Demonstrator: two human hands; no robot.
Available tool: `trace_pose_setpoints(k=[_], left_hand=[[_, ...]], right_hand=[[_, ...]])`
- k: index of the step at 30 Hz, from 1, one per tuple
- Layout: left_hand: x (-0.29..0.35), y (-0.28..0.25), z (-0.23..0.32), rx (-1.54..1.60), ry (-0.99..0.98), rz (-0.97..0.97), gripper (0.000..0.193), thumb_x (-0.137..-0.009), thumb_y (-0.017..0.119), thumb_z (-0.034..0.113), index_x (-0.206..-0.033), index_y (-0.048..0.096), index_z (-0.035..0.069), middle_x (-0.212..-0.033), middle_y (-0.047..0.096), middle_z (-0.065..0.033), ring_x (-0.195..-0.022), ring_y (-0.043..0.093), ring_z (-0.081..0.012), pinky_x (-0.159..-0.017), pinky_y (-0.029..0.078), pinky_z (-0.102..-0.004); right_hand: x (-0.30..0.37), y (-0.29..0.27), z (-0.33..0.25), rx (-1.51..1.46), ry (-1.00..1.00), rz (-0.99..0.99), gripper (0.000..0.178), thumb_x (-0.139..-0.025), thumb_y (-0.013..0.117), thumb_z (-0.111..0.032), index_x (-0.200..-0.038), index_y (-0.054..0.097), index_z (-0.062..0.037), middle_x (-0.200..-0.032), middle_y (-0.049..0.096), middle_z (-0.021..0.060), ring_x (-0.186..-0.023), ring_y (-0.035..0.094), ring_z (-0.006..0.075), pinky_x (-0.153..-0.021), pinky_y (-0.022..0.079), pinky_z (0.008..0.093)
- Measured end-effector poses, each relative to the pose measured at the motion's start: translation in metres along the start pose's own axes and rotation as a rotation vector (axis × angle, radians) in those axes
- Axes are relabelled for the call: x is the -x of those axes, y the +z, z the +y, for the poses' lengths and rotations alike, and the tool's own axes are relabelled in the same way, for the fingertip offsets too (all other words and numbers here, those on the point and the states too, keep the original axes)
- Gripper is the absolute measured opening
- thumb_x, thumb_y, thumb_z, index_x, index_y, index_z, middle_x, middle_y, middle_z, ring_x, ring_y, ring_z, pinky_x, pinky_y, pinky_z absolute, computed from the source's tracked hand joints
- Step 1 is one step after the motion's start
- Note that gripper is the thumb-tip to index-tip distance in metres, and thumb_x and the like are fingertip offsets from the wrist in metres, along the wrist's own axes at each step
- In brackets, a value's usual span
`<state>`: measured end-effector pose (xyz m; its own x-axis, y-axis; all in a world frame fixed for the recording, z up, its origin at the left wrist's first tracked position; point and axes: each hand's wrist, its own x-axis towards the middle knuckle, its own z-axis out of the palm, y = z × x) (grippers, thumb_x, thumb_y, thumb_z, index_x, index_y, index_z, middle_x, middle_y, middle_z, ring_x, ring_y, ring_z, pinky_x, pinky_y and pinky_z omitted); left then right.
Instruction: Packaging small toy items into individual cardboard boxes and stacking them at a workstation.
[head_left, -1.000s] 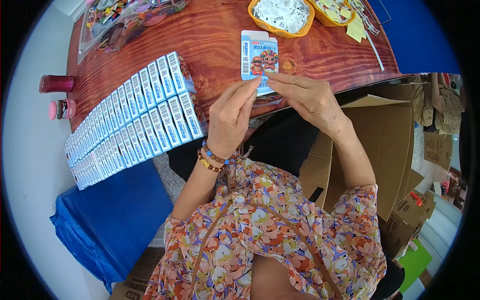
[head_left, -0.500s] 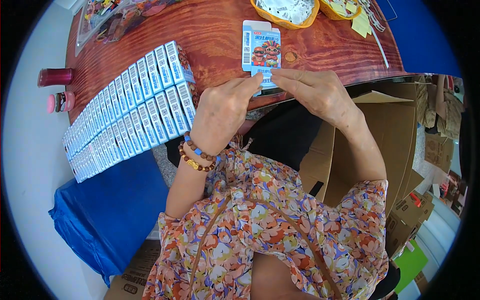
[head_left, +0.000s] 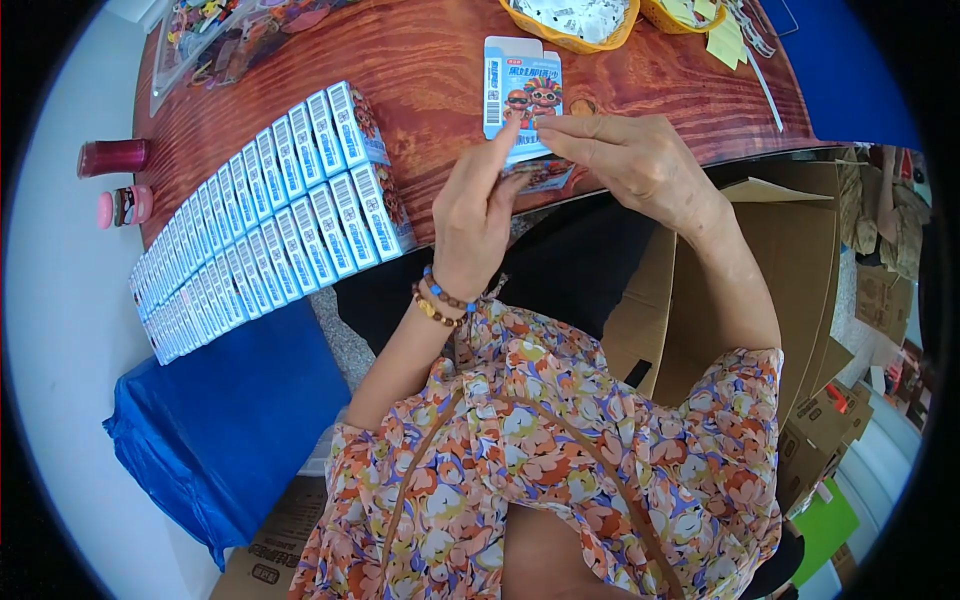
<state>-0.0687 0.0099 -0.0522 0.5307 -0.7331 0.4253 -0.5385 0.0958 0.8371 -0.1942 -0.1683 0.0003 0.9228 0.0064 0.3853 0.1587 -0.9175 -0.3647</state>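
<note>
A small light-blue carton (head_left: 548, 176), with a colourful picture side facing down toward me, is held at the table's near edge. My left hand (head_left: 473, 215) has its thumb and index finger on the carton's left end, index stretched upward. My right hand (head_left: 640, 170) pinches at its upper right side, thumb and index close together; the exact grip is partly hidden. Just beyond lies another light-blue carton (head_left: 530, 85) printed with two cartoon figures, its flap spread toward the far side. Left of my hands, two long rows of upright light-blue cartons (head_left: 270, 225) stand packed together.
Yellow baskets (head_left: 610, 40) with white packets and yellow slips stand at the far edge. A clear bag (head_left: 190, 50) of small colourful items lies far left. An open cardboard box (head_left: 750, 270) is below the table at right; a blue-covered surface (head_left: 230, 410) is at left.
My left hand has moved slightly right, and its index finger now points upward. The held carton has tilted, showing its picture side. The right hand has barely moved.
</note>
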Motion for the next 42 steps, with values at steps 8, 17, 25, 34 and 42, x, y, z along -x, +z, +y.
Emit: trace_pose_setpoints(k=[8,17,25,34,42], left_hand=[[-0.006,0.005,-0.015,0.173,-0.020,0.035,0.055,-0.084,0.067,-0.013,-0.135,0.062,0.006,-0.110,0.069,-0.0162,-0.094,0.070,-0.0254,-0.079,0.056,-0.0339],[-0.018,-0.003,-0.011,0.187,0.016,-0.071,0.052,-0.086,0.065,-0.013,-0.135,0.061,0.005,-0.110,0.069,-0.0154,-0.094,0.069,-0.0221,-0.080,0.056,-0.0324],[-0.015,-0.007,-0.012,0.226,0.012,-0.097,0.047,-0.092,0.056,-0.012,-0.137,0.058,0.002,-0.116,0.065,-0.0178,-0.100,0.067,-0.0229,-0.083,0.055,-0.0323],[-0.015,-0.012,-0.013,0.232,0.000,-0.155,0.045,-0.094,0.056,-0.009,-0.138,0.058,0.003,-0.113,0.066,-0.0159,-0.098,0.066,-0.0221,-0.084,0.053,-0.0305],[-0.013,-0.005,-0.014,0.263,-0.038,-0.138,0.047,-0.093,0.060,-0.007,-0.139,0.057,0.004,-0.114,0.066,-0.0155,-0.099,0.066,-0.0233,-0.085,0.052,-0.0312]], right_hand=[[0.005,0.002,0.005,-0.006,0.007,-0.030,0.048,-0.078,0.073,0.000,-0.125,0.067,-0.0063,-0.126,0.068,0.0104,-0.098,0.070,0.0337,-0.081,0.061,0.0392],[-0.005,0.001,0.009,-0.279,0.196,0.011,0.027,-0.087,0.072,-0.005,-0.114,0.070,-0.0013,-0.097,0.072,0.0120,-0.082,0.070,0.0266,-0.070,0.055,0.0304],[-0.008,0.011,0.004,-0.283,0.170,0.083,0.025,-0.089,0.070,-0.004,-0.114,0.071,-0.0023,-0.084,0.066,0.0103,-0.072,0.065,0.0221,-0.063,0.049,0.0310],[-0.001,0.014,0.001,-0.175,0.147,0.031,0.032,-0.089,0.070,-0.001,-0.120,0.069,-0.0047,-0.089,0.068,0.0133,-0.073,0.067,0.0274,-0.063,0.051,0.0360],[0.001,0.013,0.000,-0.191,0.161,0.015,0.035,-0.087,0.069,0.002,-0.122,0.069,-0.0050,-0.096,0.069,0.0136,-0.077,0.068,0.0277,-0.064,0.054,0.0364]])
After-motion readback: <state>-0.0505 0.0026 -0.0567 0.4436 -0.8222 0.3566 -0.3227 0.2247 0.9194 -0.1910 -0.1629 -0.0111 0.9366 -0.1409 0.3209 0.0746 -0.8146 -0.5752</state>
